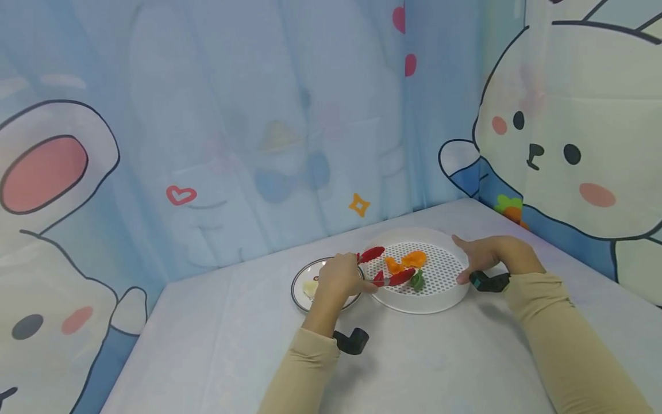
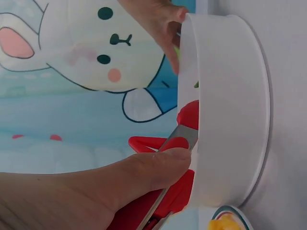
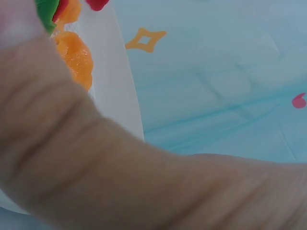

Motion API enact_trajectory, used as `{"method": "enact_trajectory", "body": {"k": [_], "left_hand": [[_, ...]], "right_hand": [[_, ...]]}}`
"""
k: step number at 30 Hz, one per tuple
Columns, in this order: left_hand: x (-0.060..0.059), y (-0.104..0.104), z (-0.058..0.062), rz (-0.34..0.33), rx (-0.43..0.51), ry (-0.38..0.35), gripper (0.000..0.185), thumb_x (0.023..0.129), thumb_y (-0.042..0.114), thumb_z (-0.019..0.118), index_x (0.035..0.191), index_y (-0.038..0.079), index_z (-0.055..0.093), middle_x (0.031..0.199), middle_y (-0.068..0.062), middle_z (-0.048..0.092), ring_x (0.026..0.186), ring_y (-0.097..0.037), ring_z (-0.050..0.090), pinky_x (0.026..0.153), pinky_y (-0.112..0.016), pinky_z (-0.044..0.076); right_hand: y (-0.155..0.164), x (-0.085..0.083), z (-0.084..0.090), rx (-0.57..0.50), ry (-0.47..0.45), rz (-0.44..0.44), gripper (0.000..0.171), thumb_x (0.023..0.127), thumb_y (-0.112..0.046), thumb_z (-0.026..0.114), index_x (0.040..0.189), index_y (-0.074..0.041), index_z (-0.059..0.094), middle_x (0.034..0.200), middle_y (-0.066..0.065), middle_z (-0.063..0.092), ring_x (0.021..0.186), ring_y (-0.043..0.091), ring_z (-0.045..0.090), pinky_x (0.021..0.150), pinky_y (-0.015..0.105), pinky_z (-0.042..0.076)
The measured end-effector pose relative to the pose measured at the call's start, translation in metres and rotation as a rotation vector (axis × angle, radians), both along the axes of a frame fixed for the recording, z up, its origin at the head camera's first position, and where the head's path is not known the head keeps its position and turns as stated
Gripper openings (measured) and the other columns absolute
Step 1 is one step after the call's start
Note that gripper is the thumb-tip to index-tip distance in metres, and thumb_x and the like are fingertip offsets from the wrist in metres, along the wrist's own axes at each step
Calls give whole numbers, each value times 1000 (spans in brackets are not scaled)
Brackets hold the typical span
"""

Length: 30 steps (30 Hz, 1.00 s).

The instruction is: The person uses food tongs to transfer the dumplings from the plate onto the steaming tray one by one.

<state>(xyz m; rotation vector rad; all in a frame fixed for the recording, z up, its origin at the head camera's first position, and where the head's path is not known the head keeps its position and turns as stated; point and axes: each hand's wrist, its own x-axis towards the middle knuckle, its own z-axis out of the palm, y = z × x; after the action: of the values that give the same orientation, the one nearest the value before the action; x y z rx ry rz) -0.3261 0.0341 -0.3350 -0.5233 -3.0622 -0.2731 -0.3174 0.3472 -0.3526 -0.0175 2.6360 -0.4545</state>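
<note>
A: What's the left hand (image 1: 338, 278) doing?
B: Gripping red tongs (image 1: 385, 267), tips over the white perforated tray (image 1: 439, 293).
A: And the right hand (image 1: 491, 256)?
B: Curled on the tray's rim. The orange pieces (image 1: 405, 262) look soft and slippery; pinch gently mid-body.

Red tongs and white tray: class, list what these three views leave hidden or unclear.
- Head view: the tongs' handles, hidden inside the left hand.
- Head view: the pale food on the small plate, partly hidden by that hand.
- Left wrist view: the tray's contents, blocked by its wall.
- Right wrist view: the right hand, blurred, covers most of the picture.
</note>
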Motion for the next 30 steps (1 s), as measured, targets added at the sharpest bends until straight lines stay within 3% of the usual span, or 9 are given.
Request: {"method": "enact_trajectory", "body": {"k": [5, 7, 11, 15, 17, 23, 25, 30], "left_hand": [[-3, -23, 11, -19, 77, 17, 80, 66, 55, 80, 130, 13, 56, 114, -5, 67, 92, -23, 62, 77, -38, 55], [-8, -37, 18, -42, 137, 9, 79, 66, 54, 80, 129, 12, 56, 112, -4, 67, 92, -23, 62, 77, -38, 54], [-17, -79, 30, -117, 177, -39, 86, 68, 51, 80, 138, 13, 48, 127, -4, 61, 110, -23, 57, 91, -42, 50], [-23, -127, 32, -177, 150, -121, 89, 70, 44, 81, 145, 17, 41, 141, -2, 51, 125, -21, 48, 100, -45, 45], [-25, -149, 32, -152, 152, -149, 87, 70, 41, 82, 144, 18, 42, 140, -2, 51, 124, -21, 48, 99, -45, 45], [-31, -194, 21, 44, 91, -188, 87, 68, 44, 83, 143, 21, 45, 128, -4, 58, 113, -21, 53, 90, -47, 49], [-33, -201, 16, 77, 63, -198, 87, 67, 46, 83, 142, 22, 46, 126, -4, 59, 111, -21, 54, 87, -47, 50], [-38, -200, 12, 80, 64, -215, 86, 66, 44, 84, 141, 21, 48, 120, -6, 62, 99, -19, 58, 83, -45, 52]], "right_hand": [[0, -3, 0, 8, 5, 5, 137, 66, -63, 73, 144, 13, -9, 146, 43, 9, 133, 58, 18, 105, 70, 17], [0, -4, 0, 9, 7, 8, 137, 66, -63, 74, 144, 13, -9, 145, 43, 9, 133, 58, 17, 104, 70, 17], [1, -6, -1, -5, 6, 27, 137, 67, -63, 73, 143, 15, -10, 145, 43, 7, 133, 58, 16, 105, 70, 16], [3, -5, -2, -8, 5, 35, 137, 67, -65, 73, 142, 16, -9, 145, 44, 7, 133, 59, 17, 104, 70, 17], [5, -4, -1, -19, 4, 35, 137, 68, -64, 73, 141, 17, -11, 145, 44, 4, 133, 59, 16, 104, 71, 15], [7, -3, -4, -84, -9, 53, 133, 74, -57, 72, 138, 19, -15, 143, 45, -5, 133, 60, 8, 105, 71, 9], [6, -4, -6, -82, -6, 55, 132, 74, -57, 72, 138, 20, -15, 143, 46, -4, 133, 60, 9, 105, 71, 10], [5, -9, -8, -50, 10, 58, 133, 72, -59, 72, 139, 20, -12, 143, 46, 1, 132, 60, 13, 104, 71, 14]]}}
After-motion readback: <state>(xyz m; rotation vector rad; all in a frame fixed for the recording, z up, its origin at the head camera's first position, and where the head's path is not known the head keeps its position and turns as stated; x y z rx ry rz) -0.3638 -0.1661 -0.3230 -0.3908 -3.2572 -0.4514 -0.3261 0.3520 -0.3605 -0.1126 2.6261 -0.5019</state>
